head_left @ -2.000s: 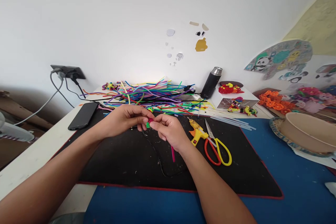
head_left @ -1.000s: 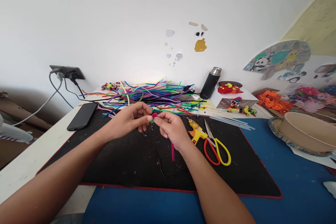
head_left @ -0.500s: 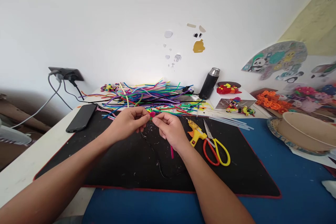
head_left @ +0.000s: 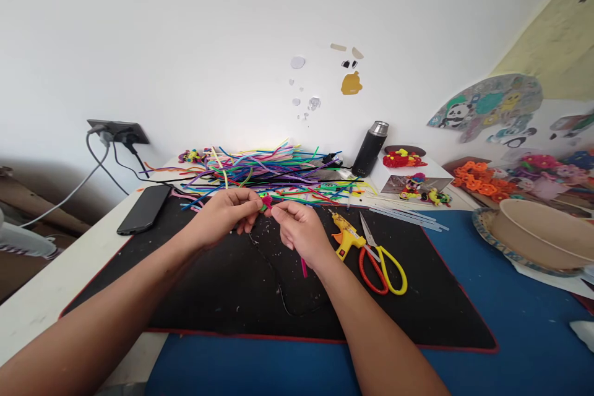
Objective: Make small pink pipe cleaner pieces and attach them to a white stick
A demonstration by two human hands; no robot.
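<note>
My left hand (head_left: pixel 232 209) pinches a small magenta and green pipe-cleaner piece (head_left: pixel 266 201) between thumb and fingertips, above the back part of the black mat (head_left: pixel 223 284). Close beside it, my right hand (head_left: pixel 301 229) is closed, thumb against forefinger, on a magenta pipe cleaner whose straight tail (head_left: pixel 304 268) shows below the palm. Fingers cover much of both. Right of that hand lie a yellow glue gun (head_left: pixel 347 235) and scissors (head_left: pixel 381 266) with one red and one yellow handle.
Loose coloured pipe cleaners (head_left: pixel 264 167) lie heaped along the wall. A phone (head_left: pixel 145 209) rests at the left, and clear glue sticks (head_left: pixel 411 216) at the right back. Behind stand a black flask (head_left: pixel 370 150) and a white box (head_left: pixel 394 180) bearing pipe-cleaner figures. A bowl (head_left: pixel 547 229) sits far right.
The magenta part at my left fingertips has turned slightly, and more of it shows. My right hand has shifted very little. Everything on the table stays in place.
</note>
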